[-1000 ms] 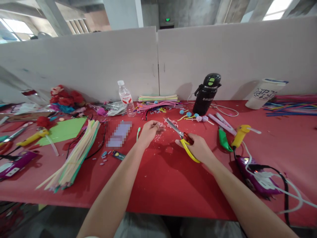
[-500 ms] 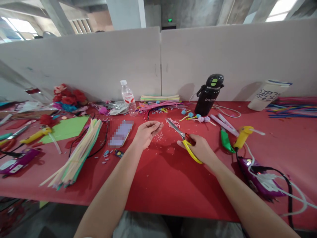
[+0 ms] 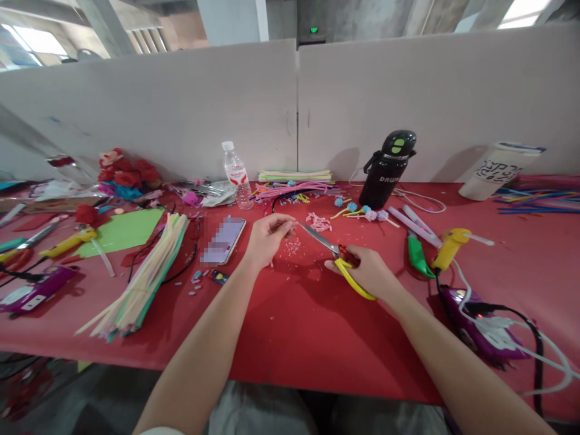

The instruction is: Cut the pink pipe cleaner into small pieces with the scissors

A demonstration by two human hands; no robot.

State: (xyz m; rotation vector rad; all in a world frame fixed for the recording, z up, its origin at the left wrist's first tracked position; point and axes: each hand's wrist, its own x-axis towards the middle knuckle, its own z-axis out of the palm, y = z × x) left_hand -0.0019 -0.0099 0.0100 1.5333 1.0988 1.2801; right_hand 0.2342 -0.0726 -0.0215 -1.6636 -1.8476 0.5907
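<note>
My left hand [image 3: 268, 241] is closed in a pinch on a small pink piece [image 3: 296, 223], mostly hidden by the fingertips. In my right hand [image 3: 374, 270] is a pair of scissors [image 3: 322, 239] with yellow handles, its blades nearly together and pointing at the left fingertips. The blade tips are very close to the pink piece; I cannot tell whether they touch it. Just beyond the blades lies a small heap of cut pink pieces [image 3: 319, 222]. Tiny pink scraps [image 3: 292, 246] are scattered on the red table [image 3: 299, 338] below the left fingers.
A bundle of pale pipe cleaners [image 3: 142, 278] and a phone [image 3: 225, 241] lie to the left. Behind stand a water bottle [image 3: 236, 175] and a black flask [image 3: 387, 172]. On the right are a yellow glue gun [image 3: 451, 249] and a purple power strip [image 3: 489, 338] with cables.
The scissor blades have come closer together, and their tips have moved nearer to the left fingertips. The whole view has shifted slightly.
</note>
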